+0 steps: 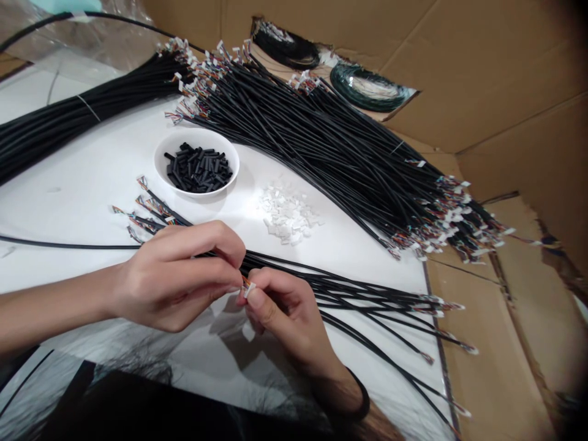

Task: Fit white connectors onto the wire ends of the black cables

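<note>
A thin black sheathed cable (225, 256) runs between the person's two hands, and its end of fine multicoloured wires (242, 280) finishes in a small white plastic connector (248, 290). The left hand (174, 275) is clenched around the cable just behind that end, its fingers curled closed. The right hand (280, 315), with a black wristband (356, 392) at its wrist, grasps the connector in a tight pinch of thumb and fingers. The hands nearly meet over a white sheet (82, 184) that lies inside an opened brown cardboard box (505, 92).

A loose spread of matching black cables (367, 300) fans out to the right of the hands, with more cable ends (151, 211) just beyond the left hand. Farther off lie a white round bowl (171, 165) filled with short black tubes (197, 171) and a heap of small white plastic pieces (287, 214). Past these are a large sheaf of black cables (344, 147) and a coiled black bundle (285, 46) beside a coiled green one (367, 89).
</note>
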Action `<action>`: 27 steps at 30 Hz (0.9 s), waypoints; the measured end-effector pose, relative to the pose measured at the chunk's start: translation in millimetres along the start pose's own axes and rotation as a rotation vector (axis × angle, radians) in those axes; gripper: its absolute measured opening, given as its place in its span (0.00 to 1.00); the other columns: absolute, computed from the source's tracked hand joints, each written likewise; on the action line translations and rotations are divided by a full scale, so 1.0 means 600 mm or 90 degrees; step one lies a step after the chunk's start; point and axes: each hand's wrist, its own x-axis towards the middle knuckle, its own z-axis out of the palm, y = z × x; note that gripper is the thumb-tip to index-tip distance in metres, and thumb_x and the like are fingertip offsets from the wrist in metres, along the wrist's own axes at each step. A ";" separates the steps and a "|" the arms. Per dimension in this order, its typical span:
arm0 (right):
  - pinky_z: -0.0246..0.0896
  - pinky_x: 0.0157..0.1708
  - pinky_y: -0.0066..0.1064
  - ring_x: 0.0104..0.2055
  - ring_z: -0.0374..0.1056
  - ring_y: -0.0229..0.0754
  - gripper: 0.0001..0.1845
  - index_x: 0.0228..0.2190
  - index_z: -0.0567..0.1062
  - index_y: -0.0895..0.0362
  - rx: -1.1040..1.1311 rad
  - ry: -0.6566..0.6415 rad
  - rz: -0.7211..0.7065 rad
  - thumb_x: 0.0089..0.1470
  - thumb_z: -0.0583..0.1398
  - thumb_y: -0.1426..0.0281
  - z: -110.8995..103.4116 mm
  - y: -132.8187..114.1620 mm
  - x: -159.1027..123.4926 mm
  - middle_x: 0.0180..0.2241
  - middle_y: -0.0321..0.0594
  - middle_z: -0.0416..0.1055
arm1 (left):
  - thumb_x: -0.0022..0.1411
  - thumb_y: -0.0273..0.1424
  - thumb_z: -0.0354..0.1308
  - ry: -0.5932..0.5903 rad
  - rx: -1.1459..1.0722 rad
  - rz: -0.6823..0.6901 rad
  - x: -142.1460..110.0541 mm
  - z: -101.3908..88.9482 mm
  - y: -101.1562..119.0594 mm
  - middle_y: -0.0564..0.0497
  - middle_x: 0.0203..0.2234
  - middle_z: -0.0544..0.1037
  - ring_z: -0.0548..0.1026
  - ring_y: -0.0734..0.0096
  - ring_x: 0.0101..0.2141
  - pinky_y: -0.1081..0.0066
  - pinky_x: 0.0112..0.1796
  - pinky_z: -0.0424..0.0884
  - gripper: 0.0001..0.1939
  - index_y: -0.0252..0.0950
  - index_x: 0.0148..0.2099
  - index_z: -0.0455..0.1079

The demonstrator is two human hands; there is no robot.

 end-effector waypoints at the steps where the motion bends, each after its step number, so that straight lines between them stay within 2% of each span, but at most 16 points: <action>1: 0.51 0.22 0.27 0.21 0.56 0.32 0.15 0.27 0.75 0.57 -0.011 0.007 -0.004 0.61 0.61 0.60 0.001 -0.002 0.000 0.20 0.31 0.62 | 0.62 0.20 0.59 -0.001 -0.002 0.004 0.000 0.000 0.000 0.43 0.32 0.77 0.77 0.71 0.30 0.74 0.26 0.74 0.03 0.31 0.38 0.73; 10: 0.52 0.24 0.29 0.21 0.54 0.34 0.14 0.25 0.73 0.56 -0.065 0.051 -0.009 0.60 0.60 0.64 0.005 -0.012 -0.001 0.20 0.31 0.61 | 0.63 0.20 0.60 -0.008 0.002 -0.006 0.003 0.001 -0.002 0.44 0.32 0.76 0.77 0.72 0.30 0.75 0.29 0.74 0.03 0.30 0.38 0.75; 18: 0.52 0.23 0.29 0.20 0.55 0.34 0.15 0.25 0.75 0.56 -0.030 0.034 -0.001 0.61 0.60 0.62 -0.001 -0.004 -0.001 0.18 0.30 0.61 | 0.65 0.21 0.57 -0.012 0.039 0.004 -0.003 0.001 -0.005 0.46 0.33 0.76 0.77 0.72 0.30 0.76 0.28 0.74 0.06 0.33 0.39 0.75; 23: 0.52 0.24 0.29 0.21 0.55 0.34 0.14 0.24 0.74 0.56 -0.064 0.045 -0.003 0.60 0.60 0.65 0.001 -0.010 -0.002 0.19 0.31 0.61 | 0.65 0.20 0.57 -0.003 0.054 0.017 -0.004 0.001 -0.007 0.47 0.32 0.77 0.77 0.73 0.30 0.76 0.28 0.74 0.06 0.33 0.39 0.74; 27: 0.52 0.24 0.28 0.21 0.55 0.33 0.13 0.24 0.73 0.56 -0.084 0.043 -0.003 0.60 0.59 0.66 0.002 -0.013 -0.001 0.19 0.31 0.62 | 0.64 0.18 0.55 -0.031 0.073 0.037 -0.004 -0.001 -0.009 0.46 0.32 0.78 0.78 0.72 0.30 0.75 0.28 0.72 0.08 0.32 0.40 0.74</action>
